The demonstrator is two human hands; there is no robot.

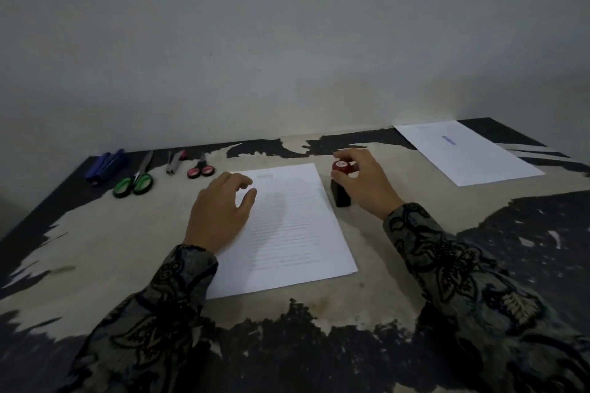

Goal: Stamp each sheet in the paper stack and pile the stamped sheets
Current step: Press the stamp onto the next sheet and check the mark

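Observation:
A stack of white printed sheets (pixel 297 226) lies in the middle of the worn table (pixel 111 233). My left hand (pixel 220 210) rests on the stack's left edge with relaxed fingers. Just right of the stack stands a stamp (pixel 341 183) with a red knob and a black base. My right hand (pixel 364 182) grips the red knob with curled fingers, and the base touches the table. At the far right lies a stamped sheet (pixel 469 153) with a blue mark near its top.
Along the back left lie blue markers (pixel 105 166), green-handled scissors (pixel 135 180), a small grey tool (pixel 175 161) and red-handled scissors (pixel 200 169). A plain wall rises behind the table. Patterned sleeves cover both forearms.

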